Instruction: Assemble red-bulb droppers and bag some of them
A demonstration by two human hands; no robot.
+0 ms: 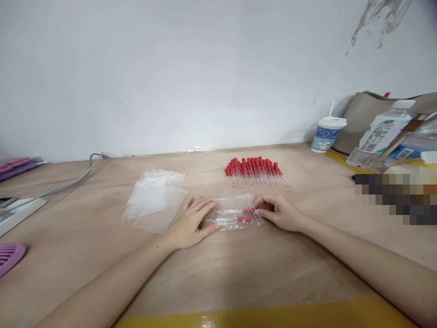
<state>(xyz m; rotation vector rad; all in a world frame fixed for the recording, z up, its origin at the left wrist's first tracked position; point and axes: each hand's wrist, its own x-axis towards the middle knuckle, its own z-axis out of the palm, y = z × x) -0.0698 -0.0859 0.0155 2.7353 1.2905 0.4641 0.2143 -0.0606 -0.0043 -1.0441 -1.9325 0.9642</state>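
A clear plastic bag (227, 222) lies flat on the wooden table, with red-topped glass droppers inside, their red ends toward the right. My left hand (194, 223) rests on the bag's left end, thumb and fingers spread apart. At the bag's right edge, my right hand (275, 212) pinches the opening side between thumb and fingers. Just behind the bag is a row of several droppers with red bulbs (252, 167), glass tips pointing toward me. A loose stack of clear bags (150, 196) lies to the left, beyond my left hand.
A blue and white cup (327, 134) with a straw, a plastic bottle (382, 132) and a grey bag (355, 114) stand at the back right. A grey cable (75, 181) and a pink slatted object (10, 257) are at left. Yellow tape (259, 316) lines the front edge.
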